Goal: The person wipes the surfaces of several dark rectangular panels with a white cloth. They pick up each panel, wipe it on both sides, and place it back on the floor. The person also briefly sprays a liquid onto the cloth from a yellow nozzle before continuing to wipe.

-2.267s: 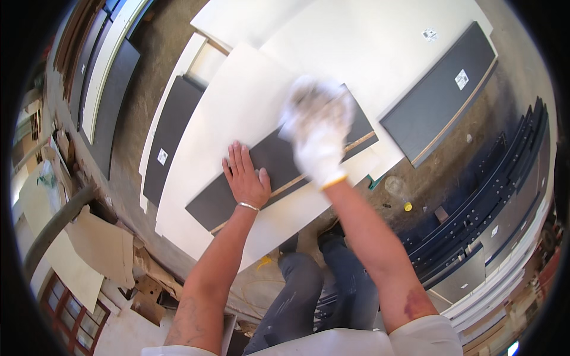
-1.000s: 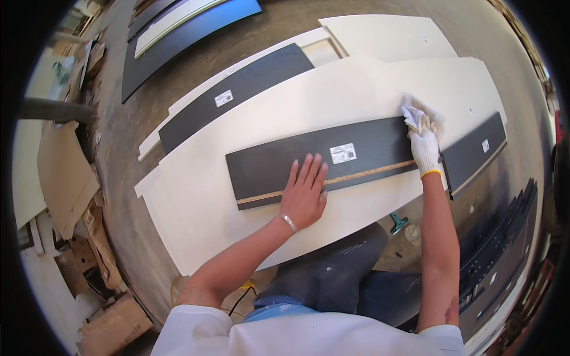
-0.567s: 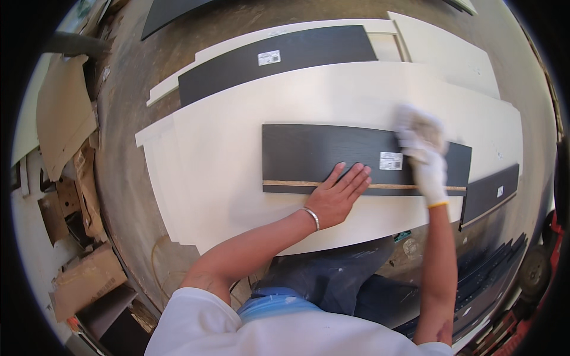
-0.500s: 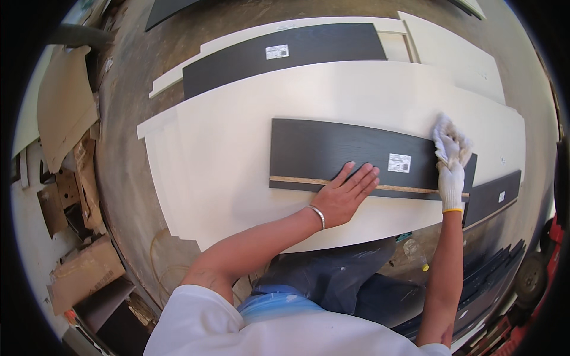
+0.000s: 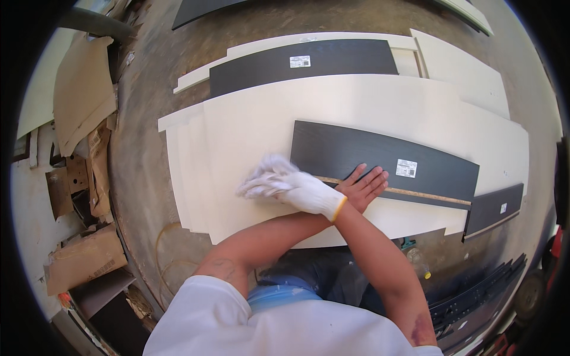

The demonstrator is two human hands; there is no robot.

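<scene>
A dark grey board [image 5: 347,148] with a white label lies on a stack of large white panels [image 5: 237,124]. A raw brown strip runs along its near side. My bare left hand [image 5: 363,185] rests flat on the board by that strip, fingers stretched out. My right hand [image 5: 312,194], in a white knit glove with a yellow cuff, crosses over my left forearm. Closed round a bunched white rag [image 5: 267,172], it is at the board's near left corner, over the white panel. Glove and rag are slightly blurred, and the right fingers are partly hidden.
A smaller dark board [image 5: 493,210] sits at the stack's right edge. Another labelled dark board [image 5: 303,68] lies beyond, on white panels. Cardboard [image 5: 86,261] and scraps line the left side. Below right are a clear bottle [image 5: 417,261] and stacked dark strips [image 5: 475,296].
My right hand has swept with the rag from the board's right end to its left, crossing over my left arm. My left hand stays flat on the board.
</scene>
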